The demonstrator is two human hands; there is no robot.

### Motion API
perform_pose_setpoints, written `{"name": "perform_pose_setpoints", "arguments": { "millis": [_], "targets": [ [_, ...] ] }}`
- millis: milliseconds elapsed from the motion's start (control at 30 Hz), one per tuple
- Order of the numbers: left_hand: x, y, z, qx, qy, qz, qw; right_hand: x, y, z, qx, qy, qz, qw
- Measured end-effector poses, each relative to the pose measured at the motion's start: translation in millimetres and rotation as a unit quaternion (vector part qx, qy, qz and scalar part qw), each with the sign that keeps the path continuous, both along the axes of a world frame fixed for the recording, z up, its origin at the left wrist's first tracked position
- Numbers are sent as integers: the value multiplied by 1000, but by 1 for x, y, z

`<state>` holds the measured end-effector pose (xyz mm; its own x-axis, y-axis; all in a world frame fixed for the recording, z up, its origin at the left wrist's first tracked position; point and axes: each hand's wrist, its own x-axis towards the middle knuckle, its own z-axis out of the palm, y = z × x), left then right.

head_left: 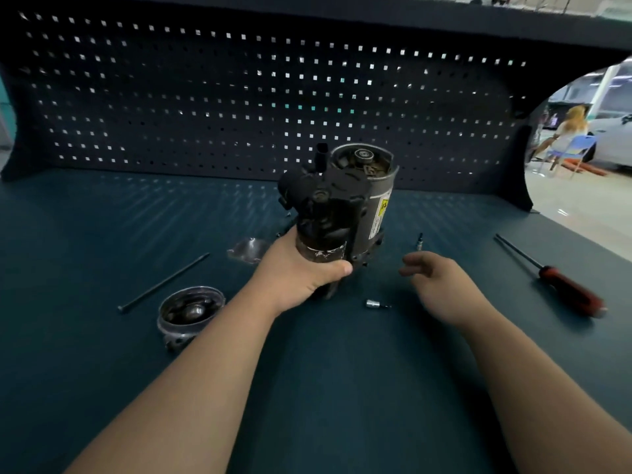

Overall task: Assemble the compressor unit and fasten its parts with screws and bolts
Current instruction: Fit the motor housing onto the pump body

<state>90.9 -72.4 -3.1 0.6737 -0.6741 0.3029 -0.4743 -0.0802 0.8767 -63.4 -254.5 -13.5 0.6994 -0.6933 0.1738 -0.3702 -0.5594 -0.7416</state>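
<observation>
The compressor unit (345, 203), a dark cylindrical body with a grey labelled can and an exposed bearing on top, stands upright at the middle of the bench. My left hand (301, 268) grips its lower part, thumb across the front. Right of the unit, my right hand (434, 278) hovers with its fingers loosely apart, holding nothing. A long thin bolt (164, 283) lies to the left. A round metal end cap (189, 311) sits at the front left. A small socket bit (376, 305) lies between my hands, and a short bit (419, 241) lies beyond my right hand.
A red-handled screwdriver (554, 277) lies at the right of the dark teal bench (307, 371). A shiny flat gasket (248, 249) rests left of the unit. A perforated back panel (239, 97) closes the rear. Far right, a person sits on a blue chair (571, 147).
</observation>
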Motion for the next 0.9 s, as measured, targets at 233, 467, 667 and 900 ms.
{"name": "perform_pose_setpoints", "arguments": {
  "millis": [233,467,667,900],
  "targets": [
    [-17,-3,8,38,-55,-3,998,1,4,-2,-14,35,-9,999],
    [-37,-13,8,66,-110,41,991,13,33,51,262,-380,124,879],
    [-60,-33,3,79,-111,130,982,9,41,61,360,-399,57,842],
    [-68,-43,6,84,-102,144,981,18,47,62,388,-432,-81,810]
  ]
}}
